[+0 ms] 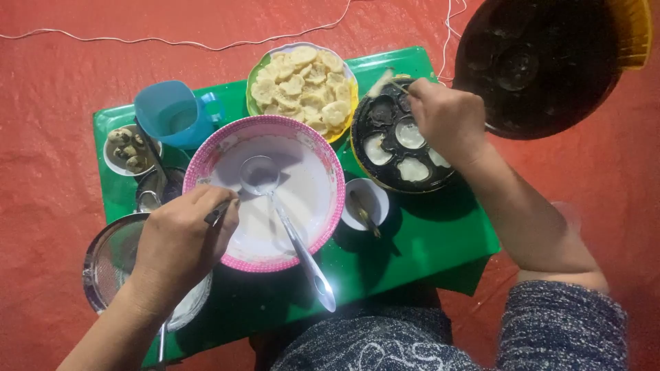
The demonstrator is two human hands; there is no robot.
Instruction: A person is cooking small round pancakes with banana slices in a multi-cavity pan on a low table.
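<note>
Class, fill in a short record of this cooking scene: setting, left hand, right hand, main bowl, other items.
Setting: green table on red floor
Left hand: grips a dark handle at the rim of the pink bowl
Right hand: holds a thin stick over the black mould pan, some cups filled white
Main bowl: white batter, metal ladle inside
Other items: plate of pale cakes, blue jug

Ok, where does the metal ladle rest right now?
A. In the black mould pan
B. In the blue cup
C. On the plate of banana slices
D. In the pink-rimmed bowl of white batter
D: the ladle has its scoop down in the white batter of the pink-rimmed bowl, and its handle leans out over the near rim toward the person, with neither hand on it.
</note>
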